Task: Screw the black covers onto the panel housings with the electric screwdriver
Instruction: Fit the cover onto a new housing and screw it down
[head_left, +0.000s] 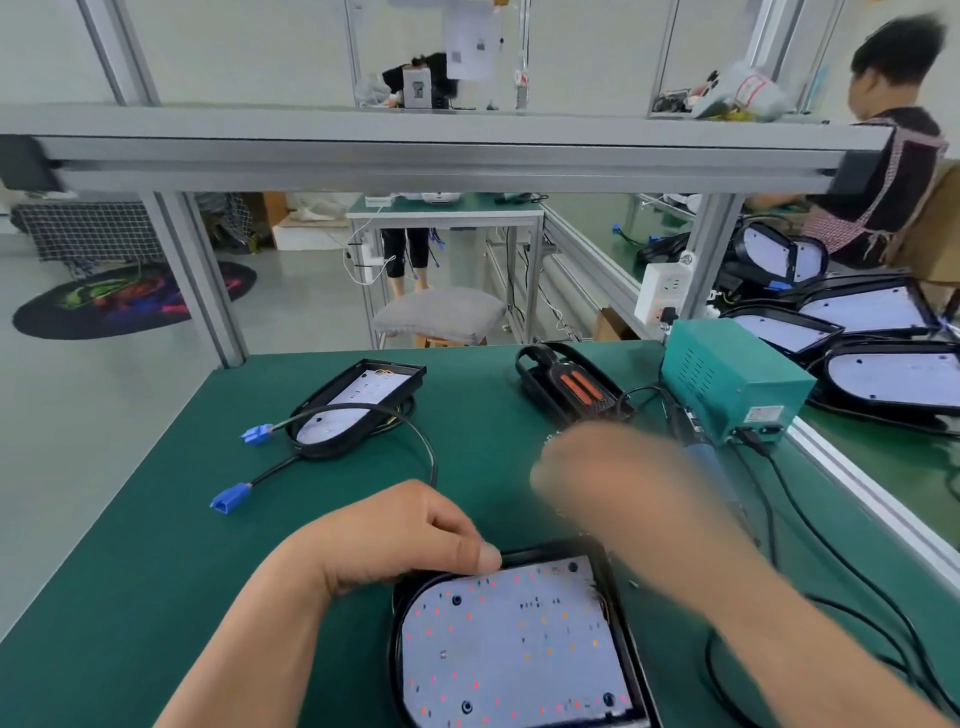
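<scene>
Head view: looking down over a green matted workbench, its right edge running along a white aluminium rail.
Left hand: the left hand is gripping the far left rim of the black-rimmed panel housing with a white LED board, thumb pressing on the rim and fingers curling over its edge.
Near housing: lying flat at the bench's near edge, board facing up, its lower part running out of frame.
Right hand: the right hand is hovering, blurred, above the mat beyond the housing's far right corner; cannot tell whether its fingers are apart or closing on anything.
Black cover: the black plastic cover with two orange strips is lying near the bench's far edge, well apart from the near housing.
Screwdriver: the blue-grey cylindrical electric screwdriver is showing, blurred, just behind the right hand, beside the teal metal power box.
Second housing: the second black panel housing with blue-plugged cables is sitting at far left.
Open room: bare mat is stretching between the two housings and left of the left hand; black cables are crowding the right side.
</scene>
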